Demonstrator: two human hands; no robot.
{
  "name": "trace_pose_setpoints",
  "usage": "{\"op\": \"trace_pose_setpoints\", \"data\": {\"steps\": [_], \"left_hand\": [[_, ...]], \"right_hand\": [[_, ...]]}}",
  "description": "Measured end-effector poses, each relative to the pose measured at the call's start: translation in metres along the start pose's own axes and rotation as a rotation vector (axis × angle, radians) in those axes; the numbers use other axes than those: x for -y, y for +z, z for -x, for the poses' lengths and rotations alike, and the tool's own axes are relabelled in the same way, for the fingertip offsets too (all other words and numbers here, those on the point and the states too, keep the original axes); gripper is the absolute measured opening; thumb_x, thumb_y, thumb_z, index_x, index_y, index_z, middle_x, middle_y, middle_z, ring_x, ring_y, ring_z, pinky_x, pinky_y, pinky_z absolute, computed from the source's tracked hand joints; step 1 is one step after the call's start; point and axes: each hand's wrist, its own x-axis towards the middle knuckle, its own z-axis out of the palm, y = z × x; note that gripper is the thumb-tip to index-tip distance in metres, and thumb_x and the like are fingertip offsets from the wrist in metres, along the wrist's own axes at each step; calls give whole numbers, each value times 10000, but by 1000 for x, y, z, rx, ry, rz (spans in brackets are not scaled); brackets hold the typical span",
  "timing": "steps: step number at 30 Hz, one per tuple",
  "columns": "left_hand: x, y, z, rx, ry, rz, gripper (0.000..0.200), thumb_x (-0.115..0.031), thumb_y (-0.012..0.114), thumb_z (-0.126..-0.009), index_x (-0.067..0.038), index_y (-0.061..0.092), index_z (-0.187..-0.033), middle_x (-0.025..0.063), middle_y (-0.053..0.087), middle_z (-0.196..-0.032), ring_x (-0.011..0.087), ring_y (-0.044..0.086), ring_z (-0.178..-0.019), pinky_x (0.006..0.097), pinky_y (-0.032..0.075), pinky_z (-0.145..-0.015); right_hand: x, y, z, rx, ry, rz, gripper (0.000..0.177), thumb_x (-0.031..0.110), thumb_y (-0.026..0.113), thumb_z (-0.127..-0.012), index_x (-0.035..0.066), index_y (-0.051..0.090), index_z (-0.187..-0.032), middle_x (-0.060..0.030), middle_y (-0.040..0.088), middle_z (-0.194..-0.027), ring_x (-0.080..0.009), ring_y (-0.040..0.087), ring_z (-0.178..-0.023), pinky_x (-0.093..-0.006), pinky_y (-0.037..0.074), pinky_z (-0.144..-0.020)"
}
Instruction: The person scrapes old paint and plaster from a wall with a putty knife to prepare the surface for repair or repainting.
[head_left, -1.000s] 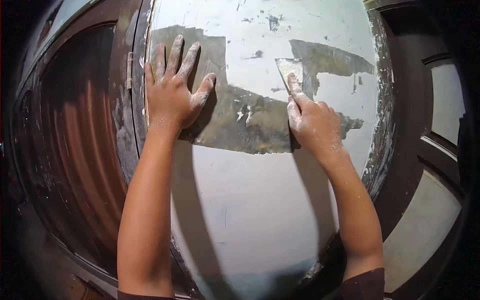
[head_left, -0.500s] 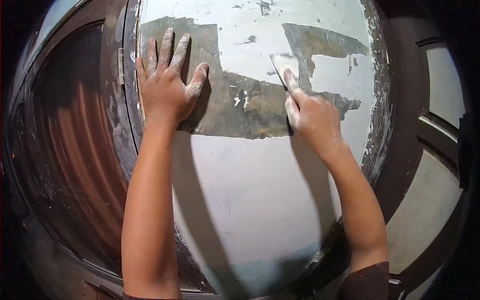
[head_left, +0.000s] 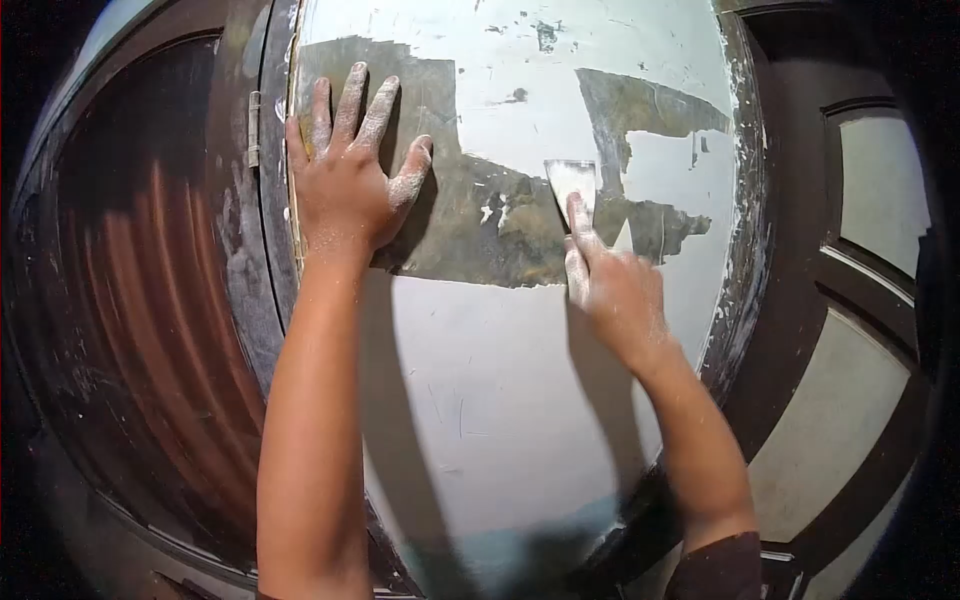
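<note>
My left hand lies flat with spread, dusty fingers on the upper left of a white-coated wall panel. In my right hand is a putty knife, its wide blade pointing up and the index finger stretched along it. Its blade edge is at the border between the white coating and a bare grey-brown patch. Most of the handle is hidden in the fist. White powder covers the fingers of both hands.
On the left is a dark wooden door with a metal hinge. A paint-spotted dark frame edges the panel on the right, and beyond it stands dark woodwork with pale panes.
My right hand has moved the putty knife downward along the panel. The left hand keeps its place on the surface while the whole view has shifted slightly.
</note>
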Motion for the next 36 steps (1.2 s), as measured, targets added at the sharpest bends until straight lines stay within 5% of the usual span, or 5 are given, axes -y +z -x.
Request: {"op": "trace_pose_setpoints", "data": {"steps": [5,7,13,20,36], "left_hand": [[-1,-1,-1,29,-8,-18,662,-617,542,-980,-296,501,-1558,-11,348,-1698,309,267,-1578,563,150,-1285],[-1,-2,0,31,-3,-20,660,-613,544,-980,-293,504,-1556,-9,352,-1696,312,270,-1576,566,154,-1283],[-1,0,1,1,-10,27,641,-578,561,-981,-289,509,-1551,3,376,-1683,327,283,-1568,575,167,-1275],[-2,2,4,-4,-9,27,652,-554,581,-948,-278,525,-1536,7,388,-1670,323,287,-1565,595,167,-1269],[-5,-7,7,7,-53,45,615,-512,589,-968,-280,530,-1534,-3,389,-1672,315,303,-1560,570,164,-1278]], "right_hand": [[-4,0,-29,-79,13,-66,503,289,534,-1033,230,520,-1533,-250,685,-764,-475,676,-733,-584,533,-712],[-3,-14,-59,-66,38,-56,333,314,490,-1046,91,719,-1139,-256,732,-898,-474,707,-876,-599,540,-805],[-5,-1,-26,86,57,-69,585,331,507,-1036,258,401,-1606,-253,711,-815,-483,700,-856,-604,544,-803],[-1,-21,-77,10,55,-138,391,316,504,-1024,149,676,-1334,-240,739,-939,-482,698,-915,-583,543,-842],[13,-18,-26,102,116,-34,516,307,495,-1024,225,519,-1534,-257,722,-870,-480,696,-845,-599,529,-807]]}}
